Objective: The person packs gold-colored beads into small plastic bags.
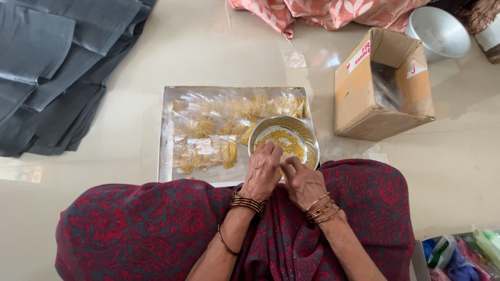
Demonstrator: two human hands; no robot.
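Pinching something small and pale over the steel bowl of gold beads: both left hand and right hand had fingertips closed on it; what it was, couldn't tell. Best kept low over the bowl on the tray, so spills fell back in.

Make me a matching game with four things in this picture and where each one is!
Things:
1. steel bowl of gold beads
2. cardboard box
3. grey folded cloth
4. clear packets of beads

Places:
A. top left, on the floor
B. lying flat on the tray
C. right of the tray, lying on its side
D. just beyond the left hand and right hand, on the tray's right part

Pairs: 1-D, 2-C, 3-A, 4-B
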